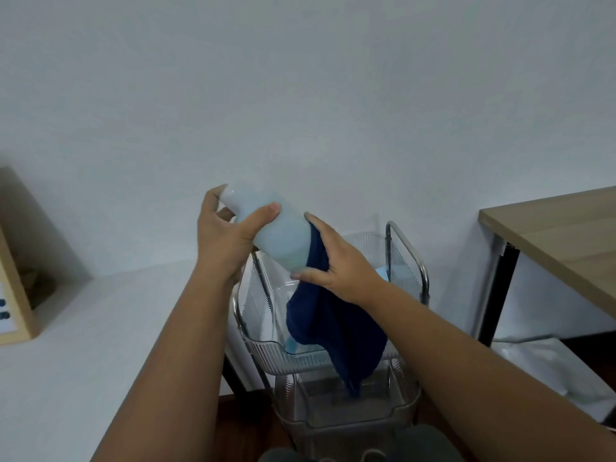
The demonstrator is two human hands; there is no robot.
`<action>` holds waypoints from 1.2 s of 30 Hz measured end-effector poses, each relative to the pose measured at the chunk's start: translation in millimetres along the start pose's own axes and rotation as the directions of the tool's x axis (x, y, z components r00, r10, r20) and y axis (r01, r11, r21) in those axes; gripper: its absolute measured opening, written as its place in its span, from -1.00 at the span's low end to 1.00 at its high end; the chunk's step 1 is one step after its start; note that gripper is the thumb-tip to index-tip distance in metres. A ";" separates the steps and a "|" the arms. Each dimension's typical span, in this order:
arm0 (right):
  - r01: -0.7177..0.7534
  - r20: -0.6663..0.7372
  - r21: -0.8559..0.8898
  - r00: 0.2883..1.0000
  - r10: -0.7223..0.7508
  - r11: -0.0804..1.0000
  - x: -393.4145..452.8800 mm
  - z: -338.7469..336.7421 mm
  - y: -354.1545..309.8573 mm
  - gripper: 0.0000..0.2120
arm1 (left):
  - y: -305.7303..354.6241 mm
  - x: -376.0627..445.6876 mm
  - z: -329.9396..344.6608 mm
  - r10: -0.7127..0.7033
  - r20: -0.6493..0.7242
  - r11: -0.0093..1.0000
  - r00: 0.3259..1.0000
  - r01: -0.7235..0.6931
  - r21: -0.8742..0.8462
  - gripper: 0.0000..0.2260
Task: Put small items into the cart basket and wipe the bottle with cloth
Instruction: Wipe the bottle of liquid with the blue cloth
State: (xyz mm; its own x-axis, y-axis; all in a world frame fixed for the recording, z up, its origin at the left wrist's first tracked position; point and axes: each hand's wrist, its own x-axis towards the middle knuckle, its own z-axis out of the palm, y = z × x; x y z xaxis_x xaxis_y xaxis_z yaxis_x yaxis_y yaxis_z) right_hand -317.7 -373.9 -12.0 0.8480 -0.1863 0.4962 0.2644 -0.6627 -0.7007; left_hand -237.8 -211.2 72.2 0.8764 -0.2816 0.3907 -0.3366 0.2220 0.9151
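Both hands are on the wiping step: the left hand [226, 241] has fingers and thumb curled round the neck end of the pale bottle [273, 228], held tilted above the cart basket [266, 353]; the right hand [336, 261] clamps the dark blue cloth [333, 328] round its base. Next, I judge, the cloth must slide along the body while the left hand steadies it.

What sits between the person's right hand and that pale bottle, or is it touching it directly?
The dark blue cloth does. The right hand presses it around the bottle at its lower end, the rest hanging over the cart basket. The left hand grips the bottle bare.
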 end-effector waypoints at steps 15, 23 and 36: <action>0.060 -0.023 -0.008 0.998 -0.060 0.998 21.6 -10.9 -25.9 0.10 | -3.5 4.3 2.1 0.068 0.222 0.997 0.973 -0.057 -0.058 -0.43; -0.063 0.032 -0.115 0.997 0.067 0.991 -7.6 -14.0 3.2 0.11 | -10.3 14.7 -20.2 0.141 0.352 0.975 0.925 -0.068 -0.212 -0.41; 0.047 -0.185 -0.559 0.966 -0.180 0.828 -2.8 5.3 -18.4 0.03 | -23.9 -15.1 10.3 -0.031 -0.081 0.991 0.996 0.020 -0.129 -0.32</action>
State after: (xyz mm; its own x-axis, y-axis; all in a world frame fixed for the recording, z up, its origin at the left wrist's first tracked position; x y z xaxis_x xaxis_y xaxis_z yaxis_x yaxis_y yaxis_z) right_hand -322.5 -357.3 -3.2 0.6871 -0.1948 0.7000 0.0025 -0.9628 -0.2704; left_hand -246.5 -221.8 45.5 0.9114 -0.2120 0.3527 -0.2714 0.3348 0.9024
